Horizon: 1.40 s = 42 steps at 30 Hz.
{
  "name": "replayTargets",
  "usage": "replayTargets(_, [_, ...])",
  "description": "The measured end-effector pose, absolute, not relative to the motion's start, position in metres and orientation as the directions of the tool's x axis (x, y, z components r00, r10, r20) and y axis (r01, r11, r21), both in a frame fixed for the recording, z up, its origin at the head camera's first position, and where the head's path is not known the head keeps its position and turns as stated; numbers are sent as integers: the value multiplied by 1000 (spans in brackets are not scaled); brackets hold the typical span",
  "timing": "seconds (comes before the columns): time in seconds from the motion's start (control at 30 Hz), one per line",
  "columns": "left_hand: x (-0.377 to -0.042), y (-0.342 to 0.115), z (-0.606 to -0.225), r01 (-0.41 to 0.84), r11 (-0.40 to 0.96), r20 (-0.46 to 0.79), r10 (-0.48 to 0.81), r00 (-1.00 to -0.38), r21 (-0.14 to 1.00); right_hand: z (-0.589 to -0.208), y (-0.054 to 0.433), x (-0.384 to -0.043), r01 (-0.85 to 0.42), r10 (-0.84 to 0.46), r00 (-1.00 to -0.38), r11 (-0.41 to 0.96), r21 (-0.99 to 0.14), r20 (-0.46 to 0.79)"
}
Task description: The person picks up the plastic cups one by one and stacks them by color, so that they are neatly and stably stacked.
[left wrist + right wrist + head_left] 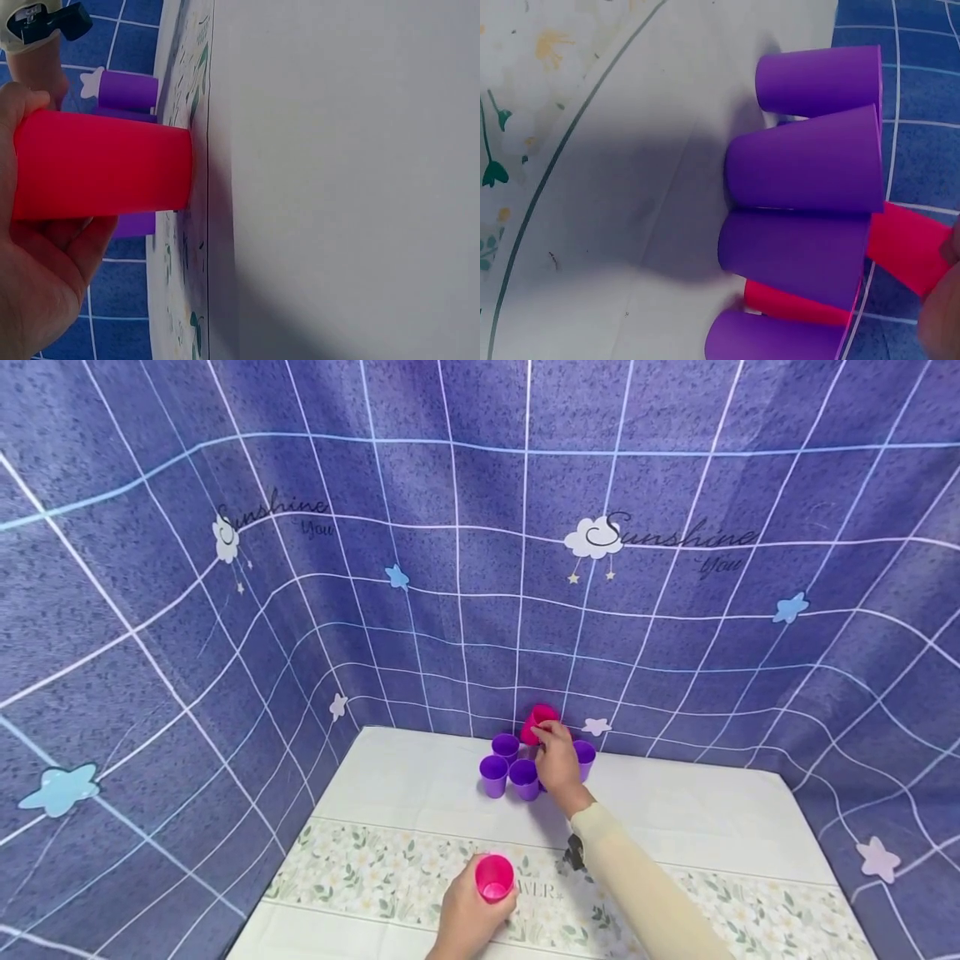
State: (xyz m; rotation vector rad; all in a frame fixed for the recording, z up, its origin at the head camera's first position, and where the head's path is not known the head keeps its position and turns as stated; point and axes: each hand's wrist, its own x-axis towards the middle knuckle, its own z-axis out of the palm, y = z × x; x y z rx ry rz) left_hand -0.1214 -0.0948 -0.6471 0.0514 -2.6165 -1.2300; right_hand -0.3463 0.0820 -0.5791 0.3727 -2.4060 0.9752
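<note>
My left hand grips a bright pink cup upright near the front of the table, thumb and fingers round its sides. In the left wrist view that cup fills the grasp. Farther back, my right hand pinches another pink cup, tilted and raised over a cluster of upright purple cups. The right wrist view has purple cups standing side by side, with a further pink cup low among them. My right hand covers part of the cluster in the head view.
The white table carries a floral band across it. Behind and beside it hangs a blue gridded cloth with stars and clouds. A black device sits at the right wrist.
</note>
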Motion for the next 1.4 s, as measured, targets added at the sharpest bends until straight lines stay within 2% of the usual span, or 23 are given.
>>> replayTargets(0.13, [-122, -95, -646, 68, 645, 207, -142, -968, 761, -579, 87, -349, -424, 57, -784, 677, -601, 618])
replayTargets(0.27, [-122, -96, -646, 73, 652, 220, -146, -965, 755, -581, 90, -350, -415, 138, -762, 645, -641, 633])
replayTargets(0.43, [-122, -96, -646, 82, 652, 223, -137, -965, 754, -582, 94, -346, -368, 191, -796, 601, -710, 574])
replayTargets(0.57, [-122, -95, -648, 71, 652, 206, -133, -969, 755, -582, 97, -343, -314, 163, -846, 616, -723, 507])
replayTargets(0.67, [-122, -95, -649, 73, 657, 211, -133, -968, 750, -581, 99, -340, -318, 148, -851, 620, -717, 505])
replayTargets(1.03, [-122, -92, -650, 54, 634, 181, -138, -974, 771, -572, 92, -317, -484, 158, -726, 574, -661, 669])
replayTargets(1.4, [-121, -91, -650, 98, 657, 252, -143, -957, 747, -558, 77, -279, -559, -36, -759, 548, -622, 651])
